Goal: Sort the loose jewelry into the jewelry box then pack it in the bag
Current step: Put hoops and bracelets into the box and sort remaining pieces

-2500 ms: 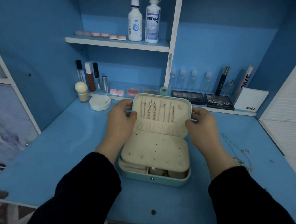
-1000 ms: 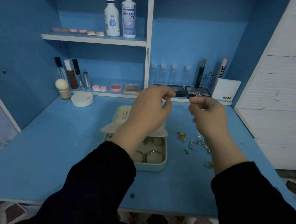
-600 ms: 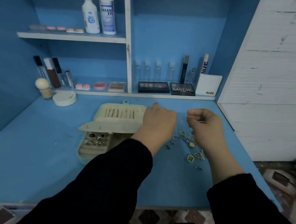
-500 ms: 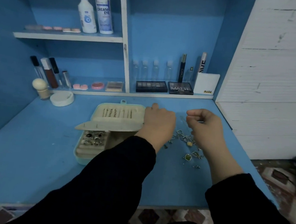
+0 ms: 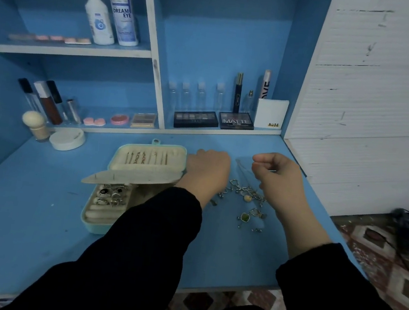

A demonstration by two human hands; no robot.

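Over jewelry box (image 5: 102, 209): left sleeve (image 5: 157, 226); behind, palettes (image 5: 195, 119).

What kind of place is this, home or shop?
Probably a home vanity or dressing nook: a blue desk with built-in shelves holding eyeshadow palettes, lip gloss tubes and lens-solution bottles, and an open jewelry box on the desk.
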